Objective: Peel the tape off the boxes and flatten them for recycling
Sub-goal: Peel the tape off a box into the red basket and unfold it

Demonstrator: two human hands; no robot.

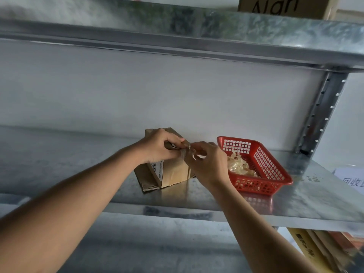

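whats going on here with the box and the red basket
A person is stripping tape from a cardboard box on a metal shelf. The left hand grips the box's top while the right hand pinches a clear tape strip there. The red basket beside it holds crumpled tape.

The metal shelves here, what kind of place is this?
Probably a storeroom or stockroom: bare galvanised metal shelf racking, a cardboard box being stripped of tape, and a red basket holding peeled tape.

box [173, 172] on shelf [315, 194] | basket [275, 174] just right of box | tape scraps [239, 166] in basket
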